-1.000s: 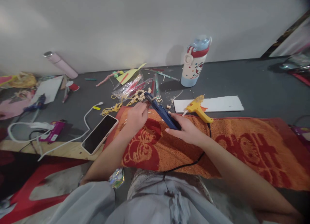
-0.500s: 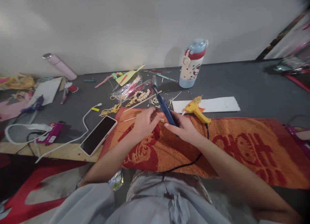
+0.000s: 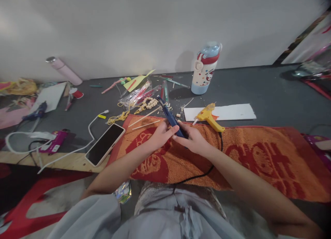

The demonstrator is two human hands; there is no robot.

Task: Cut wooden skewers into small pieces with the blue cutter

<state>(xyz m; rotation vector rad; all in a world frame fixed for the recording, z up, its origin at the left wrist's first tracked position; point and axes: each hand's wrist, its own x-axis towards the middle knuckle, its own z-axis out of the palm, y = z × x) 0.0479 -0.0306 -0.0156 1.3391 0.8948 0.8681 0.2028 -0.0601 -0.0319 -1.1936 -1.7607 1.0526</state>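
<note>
**Entry: hands on blue tool, over towel**

Right hand (image 3: 192,140): closed around the near end of the dark blue tool (image 3: 169,115). The tool's tip points far-left, past the far edge of the orange-red towel (image 3: 258,152).

Left hand (image 3: 161,135): fingers stretched out, tips meeting the tool just beside my right thumb. Cannot tell whether they pinch it.

Both hands sit close together over the left part of the towel.

Two thin wooden sticks (image 3: 144,117) lie just left of the tool, across the towel's far edge.

Yellow glue gun (image 3: 208,116): right of the tool, lying on a white card (image 3: 232,111) and the towel.

Phone (image 3: 104,143): face up on the floor, left of the towel.

Water bottle (image 3: 205,68): upright, far side, by the wall.
</note>
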